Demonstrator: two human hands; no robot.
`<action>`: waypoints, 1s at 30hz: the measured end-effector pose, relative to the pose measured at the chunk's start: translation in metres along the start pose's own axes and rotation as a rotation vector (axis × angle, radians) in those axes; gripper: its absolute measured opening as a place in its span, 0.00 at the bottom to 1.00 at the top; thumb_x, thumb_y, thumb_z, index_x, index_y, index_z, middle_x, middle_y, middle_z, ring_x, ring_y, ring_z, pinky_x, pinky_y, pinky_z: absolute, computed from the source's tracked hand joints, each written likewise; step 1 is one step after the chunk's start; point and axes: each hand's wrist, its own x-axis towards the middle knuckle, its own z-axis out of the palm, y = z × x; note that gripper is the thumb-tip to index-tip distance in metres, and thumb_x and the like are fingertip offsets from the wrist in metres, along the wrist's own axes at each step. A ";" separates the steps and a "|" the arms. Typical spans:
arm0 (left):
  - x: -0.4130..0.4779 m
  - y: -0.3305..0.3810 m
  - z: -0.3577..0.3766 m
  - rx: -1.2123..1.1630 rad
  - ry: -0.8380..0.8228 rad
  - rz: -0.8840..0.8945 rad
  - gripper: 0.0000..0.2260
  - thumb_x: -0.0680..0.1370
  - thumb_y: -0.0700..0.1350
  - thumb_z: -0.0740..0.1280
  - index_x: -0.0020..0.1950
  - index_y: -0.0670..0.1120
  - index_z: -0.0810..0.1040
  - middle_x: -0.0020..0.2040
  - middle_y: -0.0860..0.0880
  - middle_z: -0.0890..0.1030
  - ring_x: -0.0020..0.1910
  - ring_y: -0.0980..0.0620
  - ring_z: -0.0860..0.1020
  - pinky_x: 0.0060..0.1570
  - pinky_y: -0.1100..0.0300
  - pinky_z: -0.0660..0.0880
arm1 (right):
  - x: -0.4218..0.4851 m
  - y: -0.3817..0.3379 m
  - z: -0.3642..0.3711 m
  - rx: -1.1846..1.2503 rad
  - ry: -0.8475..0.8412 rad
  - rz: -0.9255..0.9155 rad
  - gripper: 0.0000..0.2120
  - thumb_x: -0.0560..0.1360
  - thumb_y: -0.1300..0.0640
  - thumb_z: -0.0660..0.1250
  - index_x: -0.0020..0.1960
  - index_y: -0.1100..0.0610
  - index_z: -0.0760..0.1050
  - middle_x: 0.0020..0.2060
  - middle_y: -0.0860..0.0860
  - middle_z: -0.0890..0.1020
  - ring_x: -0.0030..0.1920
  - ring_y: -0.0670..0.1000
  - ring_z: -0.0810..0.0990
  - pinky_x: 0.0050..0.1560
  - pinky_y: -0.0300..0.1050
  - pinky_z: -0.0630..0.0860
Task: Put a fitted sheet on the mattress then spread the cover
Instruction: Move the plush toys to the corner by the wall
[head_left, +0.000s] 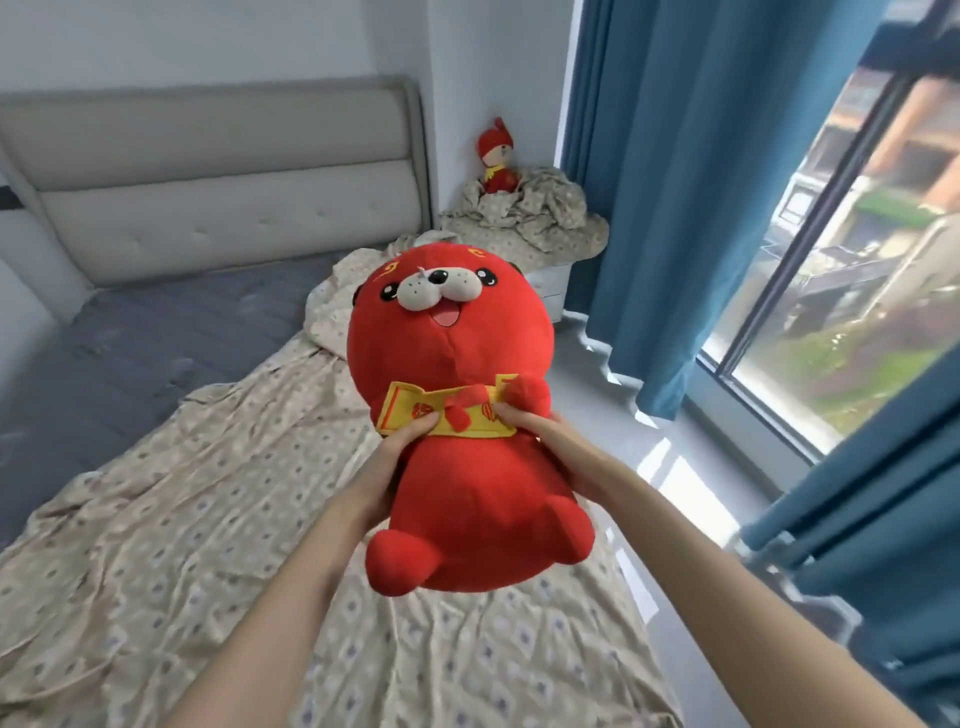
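Note:
A big red plush dog (457, 467) with a yellow banner across its chest hangs in the air above the bed. My left hand (387, 467) grips its left side and my right hand (550, 447) grips its right side, thumbs on the banner. Below it a beige patterned sheet (182, 545) lies wrinkled over the near and right part of the bed. The dark grey mattress (156, 332) is bare at the far left, up to the padded headboard (218, 171).
A white nightstand (553, 283) in the far corner carries a heap of matching beige fabric (535, 218) and a small red doll (497, 156). Blue curtains (675, 182) and a large window (857, 291) line the right side. Pale floor runs along the bed's right edge.

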 end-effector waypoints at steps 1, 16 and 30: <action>0.008 -0.001 0.007 0.025 -0.042 -0.012 0.13 0.76 0.47 0.65 0.59 0.46 0.79 0.55 0.46 0.83 0.52 0.50 0.82 0.46 0.60 0.79 | -0.003 0.002 -0.008 0.035 0.038 0.017 0.19 0.71 0.49 0.73 0.59 0.55 0.78 0.52 0.53 0.84 0.53 0.53 0.83 0.55 0.47 0.79; 0.168 -0.055 0.197 0.580 -0.111 0.089 0.29 0.65 0.43 0.80 0.62 0.51 0.72 0.54 0.52 0.82 0.50 0.56 0.81 0.46 0.63 0.78 | -0.020 0.038 -0.267 0.128 0.299 0.035 0.29 0.68 0.68 0.74 0.64 0.51 0.69 0.57 0.52 0.80 0.57 0.52 0.79 0.58 0.52 0.76; 0.308 -0.061 0.395 0.476 0.043 0.102 0.37 0.57 0.47 0.83 0.64 0.52 0.72 0.56 0.51 0.81 0.54 0.52 0.81 0.51 0.55 0.80 | 0.045 -0.045 -0.513 -0.062 0.172 0.014 0.33 0.67 0.63 0.77 0.65 0.46 0.67 0.59 0.50 0.79 0.58 0.52 0.79 0.57 0.54 0.78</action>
